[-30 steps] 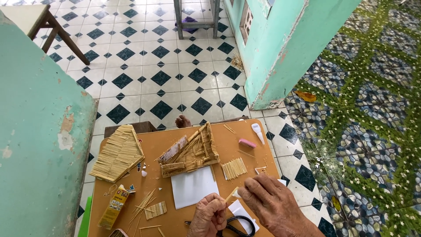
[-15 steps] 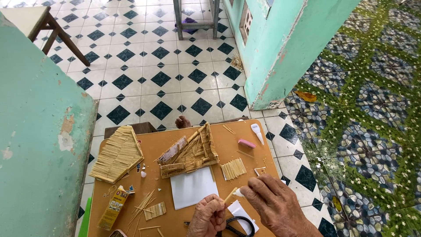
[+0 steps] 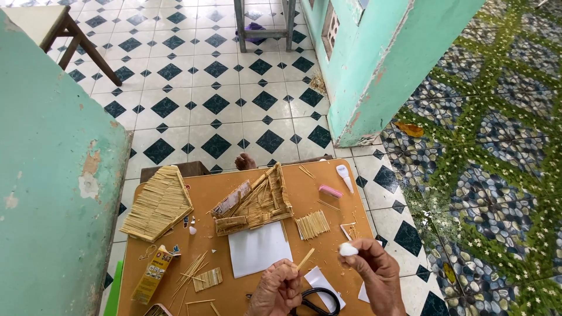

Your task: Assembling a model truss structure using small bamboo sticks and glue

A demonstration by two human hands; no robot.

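At the table's point(image 3: 304, 187) near edge, our left hand point(image 3: 280, 289) pinches a thin wooden stick point(image 3: 305, 259) — our right hand point(image 3: 374, 270) grips a small white glue tube point(image 3: 348, 249), scissors point(image 3: 319, 299) beneath.

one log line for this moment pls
left hand: holds thin stick | right hand: pinches small white tube | over brown board
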